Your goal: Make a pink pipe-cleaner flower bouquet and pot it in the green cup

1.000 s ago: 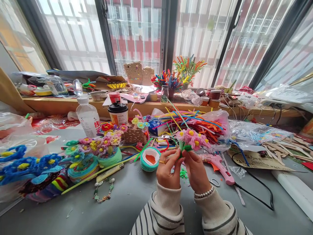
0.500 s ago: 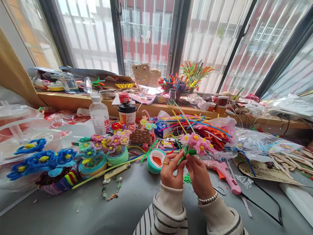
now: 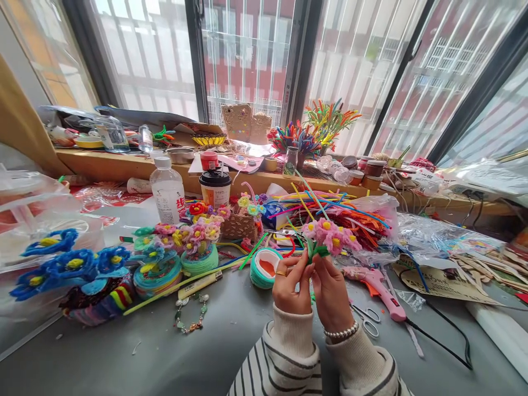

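Sitting on grey table (image 3: 124,352): pipe-cleaner pile (image 3: 350,212) at 1 o'clock of the hands, pink glue gun (image 3: 379,286) at 3. Fingers of left hand (image 3: 289,289) and right hand (image 3: 332,294) pinch the green stem of pink flower bunch (image 3: 330,236), held at 12.

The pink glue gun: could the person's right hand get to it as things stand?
Probably yes. The glue gun lies close beside the right hand on open table, nothing over it. But that hand, with the left hand, holds the pink flower bunch, so its fingers are not free.
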Tool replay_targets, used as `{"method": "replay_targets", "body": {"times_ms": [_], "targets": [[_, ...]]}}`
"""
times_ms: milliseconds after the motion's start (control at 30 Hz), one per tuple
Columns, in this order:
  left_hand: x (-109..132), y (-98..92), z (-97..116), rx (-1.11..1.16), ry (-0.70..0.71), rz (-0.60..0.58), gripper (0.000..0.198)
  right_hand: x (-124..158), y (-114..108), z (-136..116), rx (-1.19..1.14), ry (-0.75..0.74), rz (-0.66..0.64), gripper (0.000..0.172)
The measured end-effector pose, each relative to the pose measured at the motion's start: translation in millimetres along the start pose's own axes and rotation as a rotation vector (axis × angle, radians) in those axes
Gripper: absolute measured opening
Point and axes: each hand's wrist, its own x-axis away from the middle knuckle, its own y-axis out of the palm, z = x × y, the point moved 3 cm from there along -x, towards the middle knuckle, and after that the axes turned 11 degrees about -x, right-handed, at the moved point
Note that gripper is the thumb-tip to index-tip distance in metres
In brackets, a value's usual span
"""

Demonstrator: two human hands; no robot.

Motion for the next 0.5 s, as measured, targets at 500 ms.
{"method": "replay_targets", "body": {"times_ms": [500], "targets": [[-4.3, 5.2, -6.3, 0.446, -0.387, -0.022, 0.018, 2.7, 1.9, 7.5, -0.183, 0.091, -0.026, 0.01]]}}
